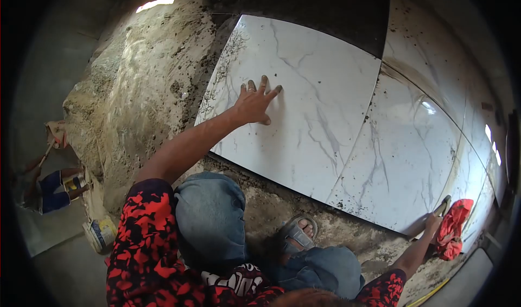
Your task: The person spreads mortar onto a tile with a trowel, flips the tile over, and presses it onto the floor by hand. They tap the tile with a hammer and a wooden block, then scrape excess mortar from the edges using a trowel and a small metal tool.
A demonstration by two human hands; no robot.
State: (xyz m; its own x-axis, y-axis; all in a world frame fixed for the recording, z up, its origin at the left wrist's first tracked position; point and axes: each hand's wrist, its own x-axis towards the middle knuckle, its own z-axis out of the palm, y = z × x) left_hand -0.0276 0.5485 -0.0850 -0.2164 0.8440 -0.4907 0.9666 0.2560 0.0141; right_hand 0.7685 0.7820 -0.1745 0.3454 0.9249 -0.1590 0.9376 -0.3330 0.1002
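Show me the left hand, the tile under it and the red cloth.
left hand point(256, 105): head view, back of the hand.
tile point(320, 74): head view, bare middle of its face.
red cloth point(455, 225): head view, middle of the bunched fabric.

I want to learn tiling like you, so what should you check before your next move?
1. Left hand flat on the tile, fingers spread: ok.
2. Tile level with the neighbouring tile at the seam: cannot tell.
3. Tile surface clean: not ok, dark specks along its left edge.
4. Right hand grip, down by the red cloth: cannot tell what it holds.
5. Sandalled foot off the tiles, on the rough ground: ok.
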